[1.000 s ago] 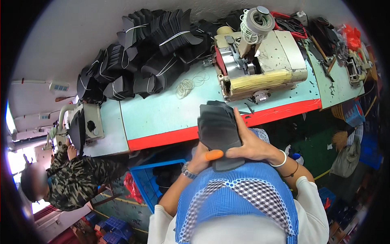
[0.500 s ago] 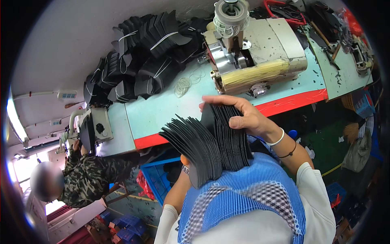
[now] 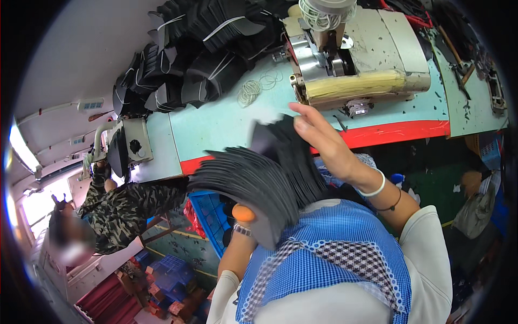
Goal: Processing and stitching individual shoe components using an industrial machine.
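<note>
A thick stack of thin black cut pieces (image 3: 253, 178) is fanned out over my lap, in front of the blue checked apron. My left hand (image 3: 244, 213) holds the stack from the near left side. The black pieces hide most of that hand, leaving an orange cover on a digit and the watch at the wrist in view. At the stack's far right edge is my right hand (image 3: 322, 137), its fingers stretched out and its thumb by the edges of the pieces. The stack's far end is blurred by motion.
A cream machine (image 3: 361, 59) stands on the pale green table (image 3: 216, 132) with a red front edge. Tied black bundles (image 3: 205, 54) are piled at the back left, near loose cord (image 3: 249, 93). A blue crate (image 3: 208, 216) is below. At left a person in camouflage (image 3: 116, 216) works.
The stack's left part has fanned out farther left and tipped over. My right hand has shifted from cupping the stack's far end to its right edge. The view has shifted slightly.
</note>
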Tool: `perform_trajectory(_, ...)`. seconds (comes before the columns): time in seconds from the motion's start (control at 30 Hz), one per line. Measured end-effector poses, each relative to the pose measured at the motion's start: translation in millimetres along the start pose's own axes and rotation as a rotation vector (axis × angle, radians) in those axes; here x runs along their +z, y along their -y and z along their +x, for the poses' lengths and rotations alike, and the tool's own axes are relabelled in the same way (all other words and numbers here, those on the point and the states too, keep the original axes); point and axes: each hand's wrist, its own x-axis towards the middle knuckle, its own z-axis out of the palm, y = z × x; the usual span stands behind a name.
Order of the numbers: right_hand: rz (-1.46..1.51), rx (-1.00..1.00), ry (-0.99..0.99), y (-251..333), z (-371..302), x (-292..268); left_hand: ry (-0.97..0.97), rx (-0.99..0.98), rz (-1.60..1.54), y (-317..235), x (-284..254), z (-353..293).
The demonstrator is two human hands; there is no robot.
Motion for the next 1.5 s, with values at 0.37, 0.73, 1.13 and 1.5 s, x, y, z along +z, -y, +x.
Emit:
perform_trajectory(0.37, -0.212, -0.012, 0.135, -92, 16, 32, 0.055, -0.057, 0.482, -80, 43, -1)
perform_trajectory(0.73, -1.146, -0.235, -0.86, -151, 20, 17, -0.429, 0.112, 2.202, -221, -102, 78)
perform_trajectory(1.13, -0.956, -0.171, -1.067, -170, 219, 4, -0.442, 0.583, 2.21, -216, -121, 72)
perform_trajectory(1.5, -1.477, -0.014, -1.011, -167, 235, -3, -0.334, 0.436, 2.159, -237, -124, 73)
